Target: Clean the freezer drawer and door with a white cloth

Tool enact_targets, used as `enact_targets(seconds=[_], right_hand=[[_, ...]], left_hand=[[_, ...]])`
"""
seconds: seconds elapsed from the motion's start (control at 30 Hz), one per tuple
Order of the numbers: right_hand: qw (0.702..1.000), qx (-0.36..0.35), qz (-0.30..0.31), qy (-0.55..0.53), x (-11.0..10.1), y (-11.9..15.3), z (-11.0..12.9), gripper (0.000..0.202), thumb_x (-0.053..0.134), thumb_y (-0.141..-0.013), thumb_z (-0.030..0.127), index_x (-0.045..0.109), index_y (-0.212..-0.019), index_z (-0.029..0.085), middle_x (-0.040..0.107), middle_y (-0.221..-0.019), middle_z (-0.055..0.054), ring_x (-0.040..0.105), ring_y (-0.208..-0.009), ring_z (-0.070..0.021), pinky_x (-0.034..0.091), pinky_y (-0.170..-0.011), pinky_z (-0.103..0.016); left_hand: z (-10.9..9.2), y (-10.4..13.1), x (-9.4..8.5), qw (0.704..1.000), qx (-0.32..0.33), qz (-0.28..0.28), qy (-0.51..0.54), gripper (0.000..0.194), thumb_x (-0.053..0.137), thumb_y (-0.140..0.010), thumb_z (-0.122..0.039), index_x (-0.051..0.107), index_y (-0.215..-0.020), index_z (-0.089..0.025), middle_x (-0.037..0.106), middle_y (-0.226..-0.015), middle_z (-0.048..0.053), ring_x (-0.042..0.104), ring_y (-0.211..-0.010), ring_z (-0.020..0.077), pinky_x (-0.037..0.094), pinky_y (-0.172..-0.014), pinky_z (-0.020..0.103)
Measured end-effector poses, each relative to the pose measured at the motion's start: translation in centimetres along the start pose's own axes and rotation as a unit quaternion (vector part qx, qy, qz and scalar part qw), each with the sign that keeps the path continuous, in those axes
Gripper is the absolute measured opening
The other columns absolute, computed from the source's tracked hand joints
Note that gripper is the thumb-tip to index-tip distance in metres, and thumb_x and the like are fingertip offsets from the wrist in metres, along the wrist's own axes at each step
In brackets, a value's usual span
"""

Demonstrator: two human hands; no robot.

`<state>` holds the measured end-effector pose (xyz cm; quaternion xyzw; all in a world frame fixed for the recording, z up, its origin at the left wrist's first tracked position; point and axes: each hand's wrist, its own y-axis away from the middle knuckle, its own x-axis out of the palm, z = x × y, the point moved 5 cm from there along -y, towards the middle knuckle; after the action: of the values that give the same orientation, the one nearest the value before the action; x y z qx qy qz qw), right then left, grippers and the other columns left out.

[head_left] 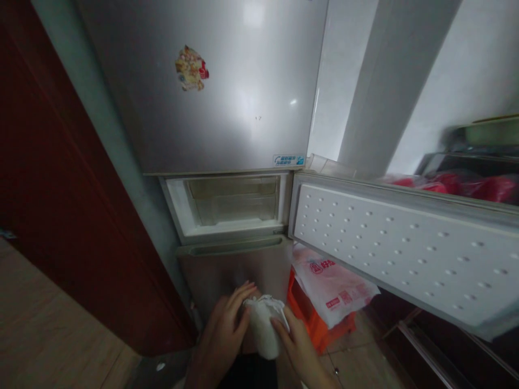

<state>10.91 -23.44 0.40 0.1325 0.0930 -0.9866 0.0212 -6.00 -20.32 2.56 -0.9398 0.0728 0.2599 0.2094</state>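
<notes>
A whitish, cup-shaped bundle with a crinkled upper rim is between my two hands, low in front of the refrigerator. It looks like a thin plastic bag around something I cannot make out. My right hand grips its right side, thumb across the front. On the other side, my left hand has its thumb against the bundle's edge and its fingers reaching along the top rim. Beyond my hands, the silver refrigerator has its middle compartment open, with a clear-fronted drawer inside. The compartment's door is swung out rightward.
A white plastic bag with red print lies on an orange stool under the open door. A dark red wooden door stands at left. Behind the open door are red plastic-wrapped items and a rack with a pale basin.
</notes>
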Motion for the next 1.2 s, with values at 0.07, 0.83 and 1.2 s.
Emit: enact_targets(seconds=[0.07,0.83,1.2], right_hand=[[1.0,0.015,0.0,-0.005,-0.1,0.7,-0.8,0.048,0.046,-0.087,0.056,0.064,-0.107,0.016,0.067,-0.104,-0.011,0.062,-0.098,-0.0237,0.049,-0.089,-0.034],[0.986,0.077,0.064,0.13,-4.0,1.0,-1.4,0.015,0.064,-0.071,0.019,0.073,-0.083,0.018,0.07,-0.083,-0.001,0.061,-0.08,-0.0172,0.042,-0.071,-0.022],[0.96,-0.05,0.057,0.268,-7.2,-0.4,1.8,0.023,0.056,-0.076,0.005,0.07,-0.086,0.021,0.068,-0.085,-0.001,0.063,-0.084,-0.0167,0.041,-0.075,-0.024]], left_hand=[[-0.7,0.4,0.4,1.0,0.0,0.006,0.003,0.037,0.045,-0.089,-0.027,0.056,-0.124,-0.03,0.054,-0.136,0.003,0.047,-0.128,0.02,0.034,-0.11,0.044],[-5.6,0.0,2.1,0.967,0.04,0.195,-0.159,0.021,0.049,-0.088,-0.019,0.069,-0.092,-0.025,0.073,-0.095,-0.001,0.065,-0.091,0.0164,0.047,-0.084,0.025],[-7.7,-3.1,8.3,0.945,-0.013,0.305,-0.114,0.025,0.05,-0.084,-0.024,0.07,-0.099,-0.023,0.074,-0.096,0.003,0.065,-0.089,0.0188,0.046,-0.08,0.024]])
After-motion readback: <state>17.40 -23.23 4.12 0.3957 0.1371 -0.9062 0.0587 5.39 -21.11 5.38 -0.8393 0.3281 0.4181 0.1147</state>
